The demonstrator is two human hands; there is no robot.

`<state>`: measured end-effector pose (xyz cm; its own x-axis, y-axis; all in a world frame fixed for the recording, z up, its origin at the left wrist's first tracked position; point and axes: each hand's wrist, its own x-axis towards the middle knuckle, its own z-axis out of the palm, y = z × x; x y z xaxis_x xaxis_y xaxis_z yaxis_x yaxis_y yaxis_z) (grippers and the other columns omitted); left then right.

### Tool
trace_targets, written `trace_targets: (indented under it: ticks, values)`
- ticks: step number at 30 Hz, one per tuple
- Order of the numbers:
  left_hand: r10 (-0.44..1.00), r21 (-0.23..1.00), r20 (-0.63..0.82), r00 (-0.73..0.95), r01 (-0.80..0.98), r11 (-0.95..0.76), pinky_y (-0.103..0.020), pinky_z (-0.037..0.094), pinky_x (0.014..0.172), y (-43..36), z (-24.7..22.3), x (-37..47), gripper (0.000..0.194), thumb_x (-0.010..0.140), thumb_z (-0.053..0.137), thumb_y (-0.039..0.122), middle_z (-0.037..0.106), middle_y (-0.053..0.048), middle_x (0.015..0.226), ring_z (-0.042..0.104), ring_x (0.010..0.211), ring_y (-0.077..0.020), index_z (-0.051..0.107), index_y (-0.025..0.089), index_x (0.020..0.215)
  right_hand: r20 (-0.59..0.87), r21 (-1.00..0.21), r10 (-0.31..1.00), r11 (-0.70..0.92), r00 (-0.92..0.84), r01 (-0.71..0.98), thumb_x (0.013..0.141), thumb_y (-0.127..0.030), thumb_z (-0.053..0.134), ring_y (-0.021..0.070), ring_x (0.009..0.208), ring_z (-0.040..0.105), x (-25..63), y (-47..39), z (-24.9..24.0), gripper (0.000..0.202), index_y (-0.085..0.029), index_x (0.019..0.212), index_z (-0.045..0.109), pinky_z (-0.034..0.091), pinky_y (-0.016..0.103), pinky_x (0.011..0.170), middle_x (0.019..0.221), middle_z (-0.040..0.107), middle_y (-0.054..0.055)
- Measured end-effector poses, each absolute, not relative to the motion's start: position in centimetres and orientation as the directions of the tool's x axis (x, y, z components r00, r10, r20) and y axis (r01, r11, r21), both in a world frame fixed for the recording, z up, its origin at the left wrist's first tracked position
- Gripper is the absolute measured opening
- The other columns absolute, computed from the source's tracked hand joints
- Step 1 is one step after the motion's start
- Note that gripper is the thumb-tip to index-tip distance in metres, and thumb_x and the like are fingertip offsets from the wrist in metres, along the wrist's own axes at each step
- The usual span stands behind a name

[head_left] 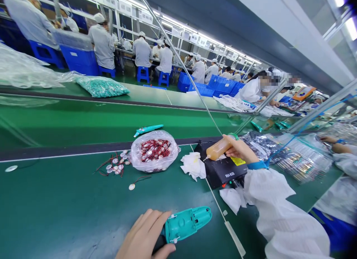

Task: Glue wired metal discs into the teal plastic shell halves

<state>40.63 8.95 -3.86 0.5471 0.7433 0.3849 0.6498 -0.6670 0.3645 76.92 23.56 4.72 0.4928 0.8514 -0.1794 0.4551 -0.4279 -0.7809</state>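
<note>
My left hand [149, 231] is closed round one end of a teal plastic shell [188, 222], whose hollow inner side faces up low over the green bench. Something dark shows under my fingers. My right hand [237, 149] grips a dispensing syringe [218, 149] of amber liquid, tilted with its tip down to the left. It is above a black box marked RH-928 [216, 173]. Left of the syringe tip lies crumpled white tissue [193, 165]. A plastic bag [136, 155] holds many small discs with red wires. More wired discs [115, 164] lie beside it, and a single one [132, 186] sits nearer me.
A slim teal part [149, 129] lies behind the bag. At right are a plastic-wrapped stack of rods [304, 158] and a co-worker's hand [329, 139]. A thin slanting metal rod [181, 62] crosses the view. A bag of teal pieces [102, 86] rests on the raised ledge.
</note>
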Motion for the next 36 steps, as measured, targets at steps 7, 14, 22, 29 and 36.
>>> trace_targets:
  ticks: [7, 14, 22, 29, 36]
  values:
    - [0.78, 0.407, 0.342, 0.524, 0.666, -0.625, -0.027, 0.058, 0.077, 8.9, -3.5, 40.9, 0.052, 0.064, 0.078, 0.028, 0.071, 0.002, 0.102, 0.068, 0.091, -0.0211, 0.059, 0.026, 0.112, -0.252, -0.916, 0.815, -0.375, 0.522, 0.144, 0.091, -0.038, 0.049, 0.0145, 0.051, 0.062, 76.6, 21.5, 6.4, 0.029, -0.014, 0.076, 0.057, 0.056, 0.026, 0.052, 0.057, 0.061, 0.002]
    - [0.782, 0.414, 0.347, 0.518, 0.663, -0.623, -0.027, 0.057, 0.08, 8.8, -4.0, 40.7, 0.051, 0.066, 0.077, 0.03, 0.071, 0.003, 0.103, 0.068, 0.091, -0.0212, 0.058, 0.029, 0.113, 0.021, -0.992, 0.825, -0.053, 0.565, 0.115, 0.073, -0.036, 0.064, 0.0171, 0.045, 0.062, 74.3, 20.5, 10.0, 0.024, -0.013, 0.073, 0.057, 0.055, 0.025, 0.043, 0.054, 0.062, 0.004]
    - [0.783, 0.445, 0.345, 0.518, 0.644, -0.623, -0.024, 0.058, 0.072, 8.9, -3.7, 40.8, 0.05, 0.065, 0.077, 0.026, 0.071, 0.003, 0.099, 0.068, 0.086, -0.0194, 0.059, 0.028, 0.111, 0.295, -0.956, 0.805, 0.256, 0.515, 0.147, 0.073, -0.036, 0.057, 0.0193, 0.064, 0.066, 70.5, 20.0, 14.8, 0.02, -0.018, 0.081, 0.058, 0.058, 0.029, 0.052, 0.07, 0.065, 0.004]
    - [0.784, 0.489, 0.345, 0.516, 0.614, -0.62, -0.027, 0.059, 0.075, 9.0, -3.7, 40.8, 0.051, 0.067, 0.077, 0.027, 0.071, 0.002, 0.1, 0.068, 0.087, -0.0195, 0.057, 0.028, 0.114, 0.548, -0.833, 0.705, 0.411, 0.45, 0.37, 0.078, -0.039, 0.058, 0.0193, 0.076, 0.066, 68.9, 17.8, 16.1, 0.013, -0.026, 0.082, 0.059, 0.058, 0.029, 0.058, 0.076, 0.061, 0.0]
    - [0.793, 0.483, 0.32, 0.519, 0.631, -0.608, -0.03, 0.057, 0.084, 8.8, -4.0, 40.4, 0.05, 0.068, 0.076, 0.028, 0.071, 0.0, 0.105, 0.068, 0.093, -0.0213, 0.058, 0.027, 0.115, 0.474, -0.827, 0.712, 0.158, 0.519, 0.539, 0.063, -0.044, 0.068, 0.026, 0.056, 0.064, 70.2, 17.0, 10.7, 0.031, -0.015, 0.073, 0.062, 0.055, 0.037, 0.048, 0.064, 0.065, 0.006]
